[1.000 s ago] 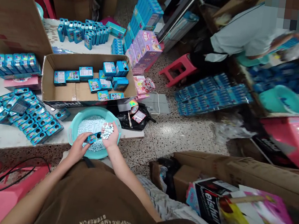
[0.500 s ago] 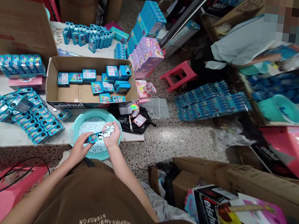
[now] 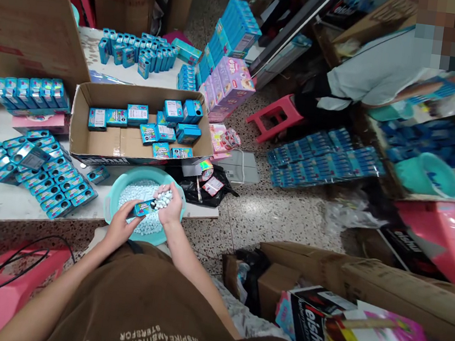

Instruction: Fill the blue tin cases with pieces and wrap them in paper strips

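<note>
Over the bowl (image 3: pixel 111 200), both hands are at it, close together! The left hand (image 3: pixel 122 223) has the box (image 3: pixel 142 208) pinched in its fingers, and the box leans over toward the other palm, its dark opening facing that way. The right hand (image 3: pixel 171 206) is cupped, fingers curled in, carrying a heap of pale pellets (image 3: pixel 162 199) right up at the box's end. Whether any pellet is passing through that opening, I cannot tell. Below them, more pellets cover the bottom of the bowl, and the bowl sits at the edge of the table (image 3: pixel 101 199).

Just behind it stands the carton (image 3: pixel 129 141), open-topped, blue packs lying loose inside. Off to the left, a crowded cluster of cartons-in-miniature (image 3: pixel 57 185), many showing dark round holes, and one stray pack (image 3: pixel 97 174) between them and the bowl! Right of the bowl, a black bag (image 3: pixel 218 194); farther out, a pink stool (image 3: pixel 274 115) beside a seated person (image 3: pixel 368 71) in a pale top.
</note>
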Motion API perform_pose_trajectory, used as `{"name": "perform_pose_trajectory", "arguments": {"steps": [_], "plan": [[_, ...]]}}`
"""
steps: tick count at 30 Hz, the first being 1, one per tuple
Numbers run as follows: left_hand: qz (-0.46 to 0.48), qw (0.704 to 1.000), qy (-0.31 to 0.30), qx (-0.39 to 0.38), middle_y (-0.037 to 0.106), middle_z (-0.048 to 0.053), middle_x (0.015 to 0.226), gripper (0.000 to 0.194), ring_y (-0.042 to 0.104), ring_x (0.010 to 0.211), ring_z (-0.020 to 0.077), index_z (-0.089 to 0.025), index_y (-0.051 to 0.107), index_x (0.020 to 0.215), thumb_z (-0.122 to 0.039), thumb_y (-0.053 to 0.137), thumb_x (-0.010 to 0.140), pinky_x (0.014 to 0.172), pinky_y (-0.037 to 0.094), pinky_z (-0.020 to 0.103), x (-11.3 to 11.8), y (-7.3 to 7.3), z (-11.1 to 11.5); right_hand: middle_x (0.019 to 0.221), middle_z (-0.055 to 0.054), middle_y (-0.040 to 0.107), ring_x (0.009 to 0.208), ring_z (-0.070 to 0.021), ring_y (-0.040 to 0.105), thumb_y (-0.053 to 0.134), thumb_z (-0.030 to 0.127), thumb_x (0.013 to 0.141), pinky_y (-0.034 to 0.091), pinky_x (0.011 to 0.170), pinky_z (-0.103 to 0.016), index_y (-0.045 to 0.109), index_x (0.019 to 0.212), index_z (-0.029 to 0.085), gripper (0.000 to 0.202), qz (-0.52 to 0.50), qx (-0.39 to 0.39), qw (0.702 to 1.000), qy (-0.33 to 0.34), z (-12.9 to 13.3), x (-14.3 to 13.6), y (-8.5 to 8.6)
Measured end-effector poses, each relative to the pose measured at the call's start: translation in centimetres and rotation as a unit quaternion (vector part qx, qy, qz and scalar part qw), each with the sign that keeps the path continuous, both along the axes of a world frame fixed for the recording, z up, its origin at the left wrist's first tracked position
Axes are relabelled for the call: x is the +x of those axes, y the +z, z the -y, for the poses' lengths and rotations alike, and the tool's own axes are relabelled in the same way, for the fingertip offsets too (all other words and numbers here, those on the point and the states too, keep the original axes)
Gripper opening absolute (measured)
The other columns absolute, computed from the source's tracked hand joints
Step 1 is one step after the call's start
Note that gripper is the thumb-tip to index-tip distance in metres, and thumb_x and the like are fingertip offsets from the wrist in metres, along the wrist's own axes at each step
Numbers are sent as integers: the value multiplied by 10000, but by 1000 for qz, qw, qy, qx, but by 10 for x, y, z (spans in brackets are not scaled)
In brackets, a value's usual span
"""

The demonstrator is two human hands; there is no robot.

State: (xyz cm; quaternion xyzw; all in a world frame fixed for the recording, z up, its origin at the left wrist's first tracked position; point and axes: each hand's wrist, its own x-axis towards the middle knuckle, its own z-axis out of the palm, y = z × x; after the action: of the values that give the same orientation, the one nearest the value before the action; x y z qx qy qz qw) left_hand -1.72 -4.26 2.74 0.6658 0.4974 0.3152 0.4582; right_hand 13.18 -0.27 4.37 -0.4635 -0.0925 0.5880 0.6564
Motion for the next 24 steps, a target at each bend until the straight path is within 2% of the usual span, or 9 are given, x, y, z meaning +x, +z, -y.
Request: {"name": "perform_pose_trajectory", "arguments": {"steps": [4,9,14,18,20,22,24], "plan": [[2,1000,-3,-11,611,91,1141,353,555,1083,225,-225,564,1146,-313,585,805,934,431,380,1,4,-1,548,43,424,463,-93,441,516,452,802,408,504,-262,403,560,214,358,22,-8,1000,-16,3,0,6],[3,999,-35,33,596,85,1191,357,523,1144,227,-243,563,1166,-258,561,810,985,398,402,-2,6,-2,544,37,435,481,-103,459,540,446,786,405,500,-263,416,552,215,351,49,15,998,-22,5,0,14],[12,1000,11,-14,611,82,1156,367,552,1096,221,-227,572,1148,-327,595,795,944,423,362,5,-1,-2,519,47,421,447,-86,430,554,457,784,368,465,-245,434,540,209,369,32,0,999,-39,0,-2,9],[26,998,48,-40,632,83,1118,379,574,1058,236,-212,591,1121,-343,624,766,920,437,374,6,-2,0,495,54,432,445,-91,440,526,482,806,359,460,-236,508,631,206,328,46,-13,998,-40,0,-2,4],[20,999,15,-19,626,82,1133,369,563,1079,235,-224,588,1132,-306,614,773,937,426,381,4,0,0,475,58,431,436,-91,436,518,479,812,345,451,-231,540,670,205,310,42,-17,998,-43,2,-3,3],[7,999,-29,10,615,77,1160,353,544,1114,233,-243,592,1133,-268,600,781,969,402,388,1,3,-1,471,59,427,426,-87,422,523,471,810,337,443,-229,524,630,209,318,25,-25,998,-50,3,-3,3],[2,999,-35,15,617,76,1156,345,550,1106,231,-245,593,1133,-270,593,789,963,408,385,1,4,-1,480,54,429,431,-83,425,531,466,806,349,453,-231,474,560,209,361,18,-26,998,-56,5,-3,4]]}}
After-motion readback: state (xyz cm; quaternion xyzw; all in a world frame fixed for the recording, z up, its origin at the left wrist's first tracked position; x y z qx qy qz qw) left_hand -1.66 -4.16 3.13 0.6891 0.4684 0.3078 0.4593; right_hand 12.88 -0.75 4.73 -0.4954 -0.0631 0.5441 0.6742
